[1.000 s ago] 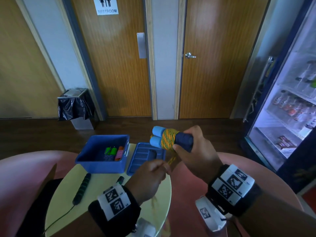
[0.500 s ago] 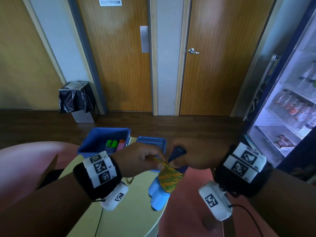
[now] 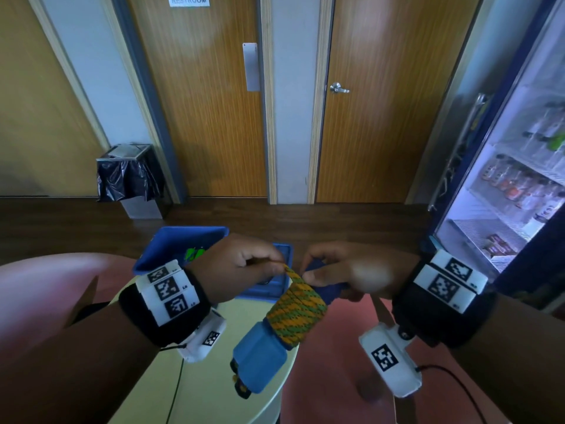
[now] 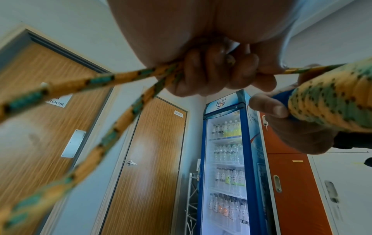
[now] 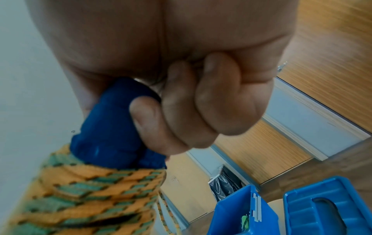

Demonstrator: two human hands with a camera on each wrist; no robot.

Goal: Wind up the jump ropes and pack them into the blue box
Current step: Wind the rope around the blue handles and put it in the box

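R hand [image 3: 351, 272] curled round the dark-blue foam handle ends [image 5: 112, 125] of the orange-and-green braided jump rope [image 3: 295, 310], thumb pressed on the side. L hand [image 3: 238, 267] pinches the free strand at the top of the coil w/ thumb and forefinger; in the left wrist view a doubled loose length [image 4: 112, 127] runs out from under its curled fingers [image 4: 211, 70] toward lower left of frame.

Bundle sits centre frame in the head view, held in the air, tilted – lighter blue handle ends [image 3: 260, 358] point down toward the camera, over the edge of the round pale-yellow table [image 3: 214, 387].

Step, as I read it: final turns / tucking the tail. Coil looks tight, neat, side-by-side wraps; some loose rope left. Next move needs tension kept on the strand while the tail goes under a wrap – else it'll spring loose.

Open blue plastic box [image 3: 171, 240] is just behind the L wrist, mid-left; coloured items already inside, green visible. Blue lid [image 5: 330, 206] lies beside it, inside facing up.
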